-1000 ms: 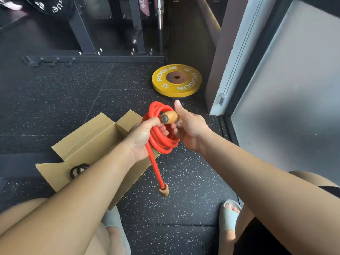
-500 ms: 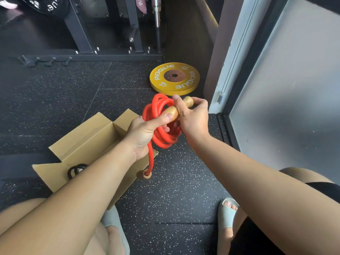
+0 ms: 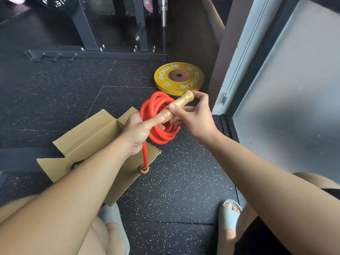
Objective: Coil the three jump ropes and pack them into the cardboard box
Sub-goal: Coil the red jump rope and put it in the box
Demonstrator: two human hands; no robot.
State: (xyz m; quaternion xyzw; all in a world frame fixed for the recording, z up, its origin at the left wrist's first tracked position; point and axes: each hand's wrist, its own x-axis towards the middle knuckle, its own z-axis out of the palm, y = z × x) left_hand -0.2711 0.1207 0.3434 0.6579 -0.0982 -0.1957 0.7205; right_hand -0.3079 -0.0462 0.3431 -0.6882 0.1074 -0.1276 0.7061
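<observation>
The yellow weight plate (image 3: 195, 85) lying on the floor is showing "ROGUE" twice in white around its face, with "15" twice between. White lettering on the black plate (image 3: 53, 3) at top left is running out of view, unreadable.

At frame centre, the left hand (image 3: 137, 132) grips the coiled red rope (image 3: 158, 134) while the right hand (image 3: 195, 119) pinches its wooden handle (image 3: 179, 105) above the open box (image 3: 88, 138).

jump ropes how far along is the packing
Done: a dark loop, probably one rope, lies in the box. In hand: the red rope is mostly coiled, left hand gripping the coil, right hand holding one handle; the other handle dangles. Left: box the red rope; any third rope is out of view.
</observation>
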